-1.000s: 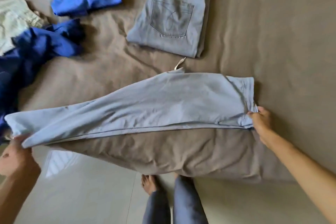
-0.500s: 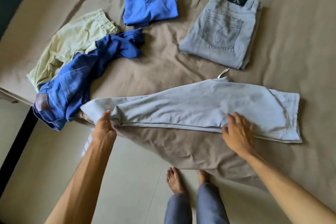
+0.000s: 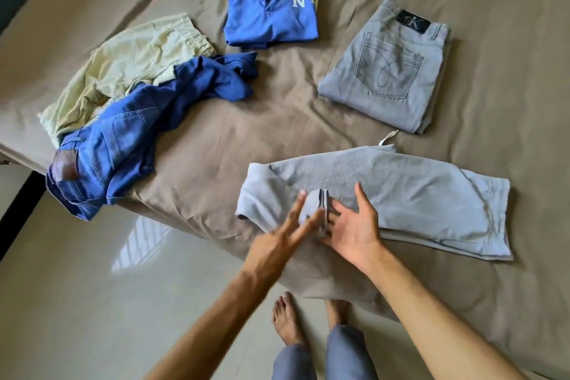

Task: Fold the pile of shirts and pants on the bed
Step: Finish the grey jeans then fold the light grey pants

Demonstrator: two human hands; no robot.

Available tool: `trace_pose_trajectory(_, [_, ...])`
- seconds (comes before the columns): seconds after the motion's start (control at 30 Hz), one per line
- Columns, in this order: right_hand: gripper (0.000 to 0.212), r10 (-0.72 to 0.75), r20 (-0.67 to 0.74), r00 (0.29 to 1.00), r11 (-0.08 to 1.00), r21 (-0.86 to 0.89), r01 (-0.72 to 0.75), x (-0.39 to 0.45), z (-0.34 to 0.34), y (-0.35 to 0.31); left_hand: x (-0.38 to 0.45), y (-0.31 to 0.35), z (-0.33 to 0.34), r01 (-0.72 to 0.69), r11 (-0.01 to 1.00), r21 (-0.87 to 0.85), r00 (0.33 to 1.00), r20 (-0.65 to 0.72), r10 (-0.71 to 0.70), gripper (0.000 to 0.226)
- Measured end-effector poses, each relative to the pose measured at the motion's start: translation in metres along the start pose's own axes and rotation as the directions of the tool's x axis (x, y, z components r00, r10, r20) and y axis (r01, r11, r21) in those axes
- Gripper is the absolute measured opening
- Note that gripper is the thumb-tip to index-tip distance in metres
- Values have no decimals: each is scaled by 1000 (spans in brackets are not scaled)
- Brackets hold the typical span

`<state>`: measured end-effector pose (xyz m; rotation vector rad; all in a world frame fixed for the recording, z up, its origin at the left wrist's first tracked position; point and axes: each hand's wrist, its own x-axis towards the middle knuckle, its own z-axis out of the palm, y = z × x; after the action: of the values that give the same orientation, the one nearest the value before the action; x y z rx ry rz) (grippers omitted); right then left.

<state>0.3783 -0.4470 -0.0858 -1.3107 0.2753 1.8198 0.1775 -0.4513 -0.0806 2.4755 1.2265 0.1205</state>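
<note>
While the light grey pants (image 3: 401,197) lie flat near the bed's (image 3: 293,114) front edge, long axis running left to right with the waistband at the right, the left grip (image 3: 290,234) pinches the folded-over leg end between straight fingers, and the right grip (image 3: 354,225) rests open, palm up, just beside that end

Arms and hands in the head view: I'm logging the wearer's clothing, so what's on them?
Both forearms are bare, no sleeves showing. The left hand and right hand wear no gloves; no watch, ring or bracelet visible.
</note>
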Motion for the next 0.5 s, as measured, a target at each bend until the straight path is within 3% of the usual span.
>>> trace_pose_trajectory(0.03, [75,-5,-5,1000,998,-56,5,2,-2,2,-7,4,23,-32,998,52,998,64,29,111])
trace_pose_trajectory(0.1, [53,-21,-44,999,971,-238,10,7,-4,9,-6,2,37,-25,993,112,999,40,20,110])
trace_pose_trajectory(0.17, [45,-46,-145,988,915,-404,-17,15,-6,16,-9,6,38,-22,995,98,1000,19,20,111])
trace_pose_trajectory(0.27, [43,-81,-255,963,892,-450,-44,26,-3,27,-20,6,42,38,999,10,999,20,-38,117])
trace_pose_trajectory(0.37, [29,-334,-392,857,787,-617,25,23,20,33,-22,-13,29,134,985,-108,978,-148,-149,89])
trace_pose_trajectory(0.43, [22,-553,-332,764,653,-742,151,7,51,32,-23,-32,22,264,934,-240,906,-269,-326,71])
trace_pose_trajectory(0.5, [26,-662,-97,743,526,-767,368,-16,101,32,-24,-53,6,445,775,-449,773,-244,-585,72])
